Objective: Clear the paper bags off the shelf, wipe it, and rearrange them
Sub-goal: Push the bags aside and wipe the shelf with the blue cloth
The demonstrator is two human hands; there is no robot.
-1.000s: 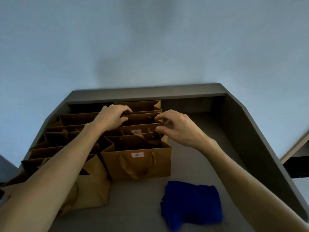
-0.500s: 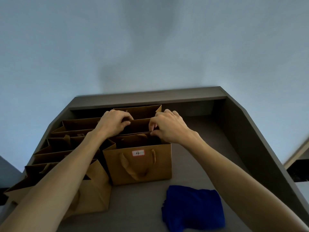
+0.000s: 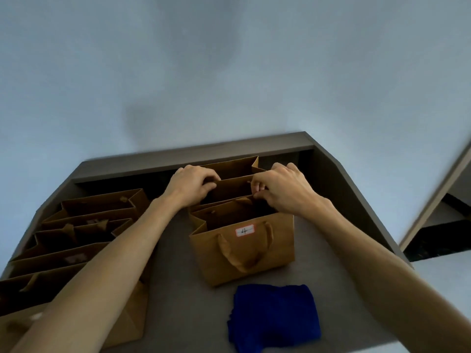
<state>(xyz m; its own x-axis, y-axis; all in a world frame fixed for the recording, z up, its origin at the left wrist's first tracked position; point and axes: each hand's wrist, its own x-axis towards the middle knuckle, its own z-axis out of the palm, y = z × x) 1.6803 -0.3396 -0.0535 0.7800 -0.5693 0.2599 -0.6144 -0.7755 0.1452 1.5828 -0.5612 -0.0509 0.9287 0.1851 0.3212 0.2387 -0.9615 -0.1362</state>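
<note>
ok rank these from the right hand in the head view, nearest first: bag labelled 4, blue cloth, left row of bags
1. Bag labelled 4: just below the right hand, toward the camera.
2. Blue cloth: further toward the camera, on the shelf in front of that bag.
3. Left row of bags: farthest, beyond the left hand.

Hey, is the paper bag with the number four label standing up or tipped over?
Upright. The bag labelled 4 stands on its base on the shelf, mouth open upward.
</note>
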